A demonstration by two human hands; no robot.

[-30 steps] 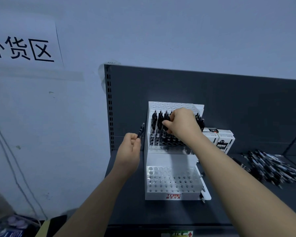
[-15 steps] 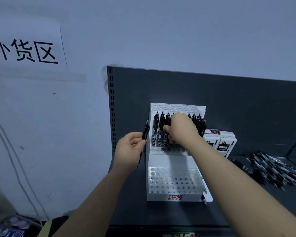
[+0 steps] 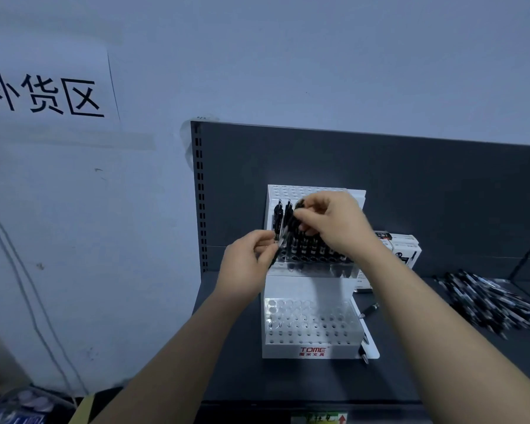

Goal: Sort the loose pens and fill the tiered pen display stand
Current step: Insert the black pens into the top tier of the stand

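Now I am watching the left hand [image 3: 247,266], pinching one pen [image 3: 278,247], closing in on the right hand [image 3: 337,223], whose curled fingers [image 3: 303,214] are gripping racked pens [image 3: 306,249] in the middle tier of the stand [image 3: 311,351]; I am judging insertion imminent, with the loose pile [image 3: 487,301] lying well right of that hand.

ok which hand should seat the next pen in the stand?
Left. The left hand pinches a loose black pen at the left edge of the white tiered display stand; the right hand is occupied, fingers curled on the standing black pens.
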